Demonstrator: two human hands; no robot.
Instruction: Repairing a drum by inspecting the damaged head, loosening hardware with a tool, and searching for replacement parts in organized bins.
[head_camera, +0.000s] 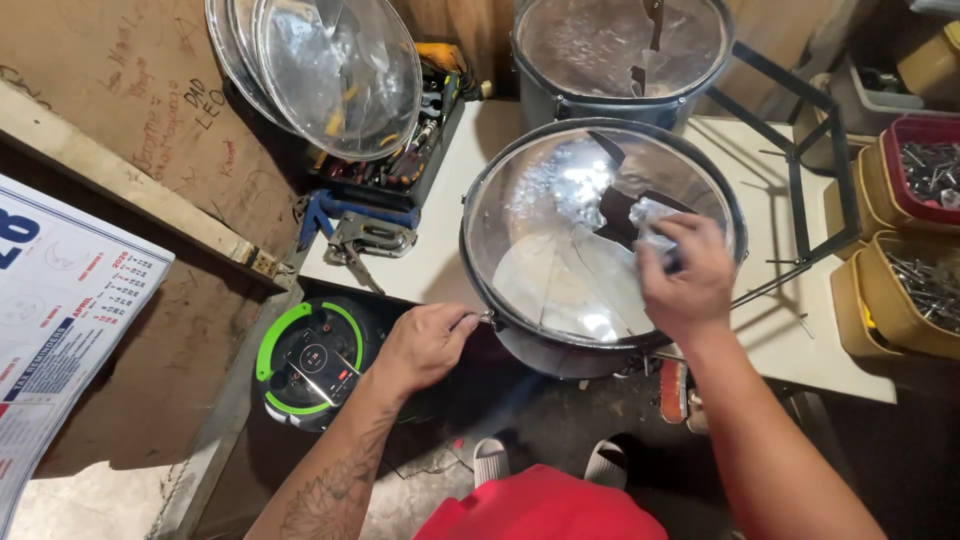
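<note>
From the head camera, your left hand is clenched around a small metal fitting at the near rim of the drum, which sits at the front edge of the white table, its clear glossy head facing up at you. Your right hand rests on the right part of that clear head, fingers pinched on a small crumpled rag pressed against the skin. A second drum stands just behind it, touching or nearly so. At the left, clear drum heads lean over an open toolbox, with a staple gun just beside it. Below your left hand is a green-ringed round device on the floor. Tubs of screws sit at the right.
</note>
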